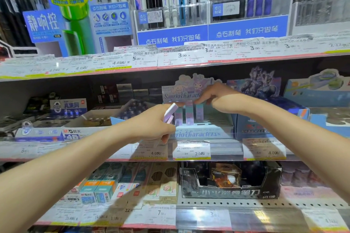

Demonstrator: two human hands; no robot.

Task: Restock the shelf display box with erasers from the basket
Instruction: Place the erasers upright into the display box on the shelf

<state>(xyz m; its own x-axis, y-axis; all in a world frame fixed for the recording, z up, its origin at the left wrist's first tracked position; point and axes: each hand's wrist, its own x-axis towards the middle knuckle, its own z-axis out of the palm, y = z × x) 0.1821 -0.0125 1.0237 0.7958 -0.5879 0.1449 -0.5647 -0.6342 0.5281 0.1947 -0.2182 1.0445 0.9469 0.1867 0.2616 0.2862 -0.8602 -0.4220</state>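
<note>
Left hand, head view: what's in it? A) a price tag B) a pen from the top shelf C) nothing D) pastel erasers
D: the left hand grips a couple of pale pink and lilac erasers in front of the display box, while the right hand reaches to the erasers standing in the box.

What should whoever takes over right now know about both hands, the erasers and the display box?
Left hand: holds a small bunch of pastel erasers, just left of the display box.
Right hand: fingers on top of an upright eraser in the box's back row; whether it has a grip on it is unclear.
Done: three erasers stand in the box.
Left: the front slots look empty; place the left hand's erasers. The basket is out of view.
</note>
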